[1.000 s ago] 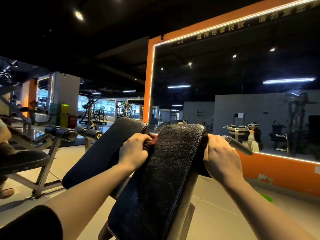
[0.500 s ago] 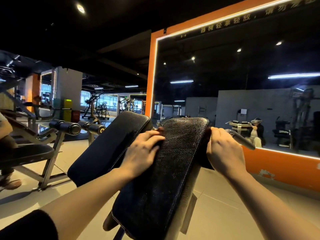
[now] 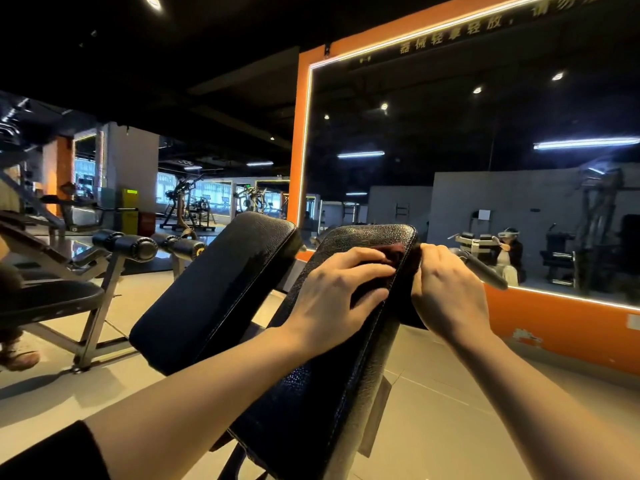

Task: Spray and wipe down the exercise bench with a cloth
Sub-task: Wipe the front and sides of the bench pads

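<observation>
The exercise bench's black, cracked leather back pad (image 3: 322,382) slopes up through the middle of the view. A dark red cloth (image 3: 392,253) lies on the pad near its top. My left hand (image 3: 332,299) presses on the cloth with straight, spread fingers, so most of it is hidden. My right hand (image 3: 446,292) grips the pad's right edge near the top, its fingers curled round the side. No spray bottle shows.
A second black pad (image 3: 214,289) leans just left of the bench. Further left stands another bench with foam rollers (image 3: 138,247), with someone's foot (image 3: 17,355) beside it. A grey bar (image 3: 483,270) sticks out behind my right hand. An orange-framed mirror (image 3: 298,150) fills the right wall.
My left hand has slid from the pad's left edge onto its top surface toward the right, opening flat on the cloth. My right hand has kept its grip on the right edge.
</observation>
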`<action>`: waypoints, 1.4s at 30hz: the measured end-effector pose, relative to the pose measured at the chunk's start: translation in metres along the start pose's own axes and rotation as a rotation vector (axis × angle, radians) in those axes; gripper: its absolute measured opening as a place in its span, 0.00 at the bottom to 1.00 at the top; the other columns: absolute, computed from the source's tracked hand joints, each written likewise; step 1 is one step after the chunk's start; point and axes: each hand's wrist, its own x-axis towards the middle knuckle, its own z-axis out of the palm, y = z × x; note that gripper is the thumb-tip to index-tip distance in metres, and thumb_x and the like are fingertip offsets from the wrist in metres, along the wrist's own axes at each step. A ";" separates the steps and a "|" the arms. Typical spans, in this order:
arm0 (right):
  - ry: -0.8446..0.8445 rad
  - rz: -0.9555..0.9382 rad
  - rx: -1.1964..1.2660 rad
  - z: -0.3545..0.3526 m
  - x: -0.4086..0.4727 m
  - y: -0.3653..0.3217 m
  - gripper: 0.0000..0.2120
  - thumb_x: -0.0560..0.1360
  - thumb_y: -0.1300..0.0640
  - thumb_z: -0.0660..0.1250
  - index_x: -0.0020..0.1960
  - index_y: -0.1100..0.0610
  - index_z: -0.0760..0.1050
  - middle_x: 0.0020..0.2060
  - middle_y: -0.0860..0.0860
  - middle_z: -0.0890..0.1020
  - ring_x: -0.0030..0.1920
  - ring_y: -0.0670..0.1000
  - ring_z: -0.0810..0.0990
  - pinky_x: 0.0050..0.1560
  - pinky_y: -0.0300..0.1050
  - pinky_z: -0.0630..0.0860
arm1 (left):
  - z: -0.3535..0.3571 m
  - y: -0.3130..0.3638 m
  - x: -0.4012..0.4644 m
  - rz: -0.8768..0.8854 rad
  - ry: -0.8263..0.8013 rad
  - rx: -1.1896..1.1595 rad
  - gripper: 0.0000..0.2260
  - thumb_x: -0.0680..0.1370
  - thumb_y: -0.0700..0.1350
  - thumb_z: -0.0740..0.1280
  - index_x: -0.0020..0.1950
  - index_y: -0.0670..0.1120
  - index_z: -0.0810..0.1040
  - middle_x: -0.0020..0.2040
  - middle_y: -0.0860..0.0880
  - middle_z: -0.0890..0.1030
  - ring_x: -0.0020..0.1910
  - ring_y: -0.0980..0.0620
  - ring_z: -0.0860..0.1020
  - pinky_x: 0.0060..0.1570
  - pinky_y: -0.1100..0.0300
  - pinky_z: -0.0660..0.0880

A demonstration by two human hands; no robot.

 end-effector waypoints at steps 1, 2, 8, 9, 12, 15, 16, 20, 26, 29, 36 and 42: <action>-0.002 0.004 -0.002 0.000 0.000 0.000 0.07 0.81 0.58 0.54 0.50 0.57 0.70 0.43 0.54 0.76 0.41 0.53 0.72 0.39 0.43 0.68 | -0.002 -0.004 -0.005 0.050 -0.008 -0.006 0.15 0.77 0.51 0.65 0.61 0.49 0.80 0.62 0.53 0.77 0.59 0.53 0.76 0.60 0.54 0.74; -0.004 0.006 -0.001 0.000 0.000 0.000 0.07 0.80 0.58 0.54 0.49 0.57 0.70 0.43 0.54 0.76 0.41 0.52 0.72 0.39 0.43 0.68 | -0.004 -0.007 -0.008 0.092 -0.010 -0.026 0.14 0.76 0.50 0.66 0.60 0.48 0.81 0.61 0.52 0.78 0.58 0.52 0.77 0.57 0.52 0.76; -0.021 0.003 0.016 -0.001 -0.001 0.000 0.08 0.81 0.56 0.53 0.51 0.56 0.70 0.43 0.51 0.74 0.41 0.50 0.72 0.40 0.42 0.71 | 0.000 0.008 0.012 0.000 0.032 -0.075 0.11 0.75 0.47 0.68 0.57 0.48 0.82 0.58 0.54 0.79 0.59 0.54 0.75 0.59 0.52 0.73; -0.023 0.006 0.017 -0.001 0.000 0.001 0.08 0.81 0.56 0.53 0.51 0.56 0.70 0.43 0.51 0.74 0.41 0.50 0.71 0.41 0.42 0.71 | -0.001 0.009 0.011 0.039 0.015 -0.116 0.10 0.75 0.47 0.68 0.55 0.47 0.82 0.57 0.54 0.80 0.57 0.54 0.76 0.57 0.52 0.74; -0.005 0.004 0.007 0.000 0.000 0.001 0.07 0.81 0.58 0.54 0.50 0.56 0.70 0.43 0.52 0.75 0.41 0.51 0.71 0.40 0.43 0.70 | -0.008 0.003 -0.002 0.104 0.034 -0.232 0.08 0.75 0.44 0.70 0.52 0.43 0.83 0.53 0.50 0.81 0.53 0.55 0.78 0.55 0.58 0.76; -0.008 0.001 0.009 0.001 0.000 0.001 0.08 0.81 0.59 0.52 0.50 0.56 0.70 0.43 0.53 0.75 0.41 0.50 0.70 0.40 0.41 0.67 | -0.010 -0.017 0.002 -0.190 0.324 -0.090 0.11 0.75 0.48 0.68 0.54 0.45 0.82 0.53 0.50 0.80 0.53 0.55 0.77 0.57 0.56 0.74; -0.006 0.001 0.008 0.001 0.000 0.001 0.08 0.81 0.59 0.52 0.50 0.56 0.70 0.43 0.53 0.75 0.41 0.51 0.70 0.40 0.41 0.67 | -0.009 -0.021 0.006 -0.271 0.362 -0.049 0.12 0.75 0.49 0.66 0.55 0.45 0.81 0.53 0.49 0.80 0.53 0.54 0.77 0.58 0.54 0.74; -0.011 -0.005 0.002 0.002 0.000 0.003 0.08 0.81 0.57 0.53 0.51 0.56 0.70 0.43 0.51 0.75 0.41 0.49 0.70 0.40 0.40 0.67 | 0.004 -0.006 0.013 -0.212 0.089 -0.055 0.24 0.78 0.61 0.54 0.62 0.49 0.79 0.62 0.51 0.77 0.63 0.53 0.71 0.64 0.59 0.65; -0.014 -0.010 0.015 -0.002 -0.001 0.001 0.08 0.80 0.59 0.53 0.50 0.57 0.70 0.43 0.53 0.75 0.41 0.51 0.70 0.39 0.43 0.70 | -0.002 -0.030 -0.034 -0.001 0.010 0.222 0.17 0.81 0.48 0.57 0.66 0.45 0.77 0.63 0.48 0.78 0.63 0.49 0.72 0.67 0.58 0.66; -0.039 -0.006 -0.005 -0.006 -0.002 -0.002 0.08 0.79 0.61 0.53 0.52 0.58 0.70 0.44 0.55 0.76 0.42 0.52 0.70 0.42 0.45 0.72 | -0.021 -0.063 -0.051 -0.362 0.044 0.322 0.13 0.80 0.40 0.64 0.64 0.43 0.78 0.60 0.45 0.79 0.58 0.43 0.76 0.59 0.54 0.73; -0.100 0.050 0.083 -0.013 -0.009 -0.014 0.04 0.76 0.63 0.57 0.50 0.58 0.68 0.45 0.54 0.73 0.46 0.53 0.71 0.49 0.49 0.75 | -0.005 0.002 -0.026 -0.289 0.050 -0.002 0.22 0.75 0.51 0.66 0.67 0.45 0.75 0.66 0.45 0.74 0.67 0.48 0.67 0.69 0.61 0.58; -0.048 0.064 0.255 -0.027 -0.036 -0.026 0.05 0.75 0.63 0.61 0.48 0.56 0.66 0.46 0.51 0.69 0.47 0.51 0.69 0.48 0.46 0.72 | -0.017 -0.047 -0.058 -0.561 0.028 0.170 0.14 0.79 0.44 0.65 0.64 0.45 0.77 0.61 0.45 0.75 0.58 0.44 0.74 0.60 0.53 0.70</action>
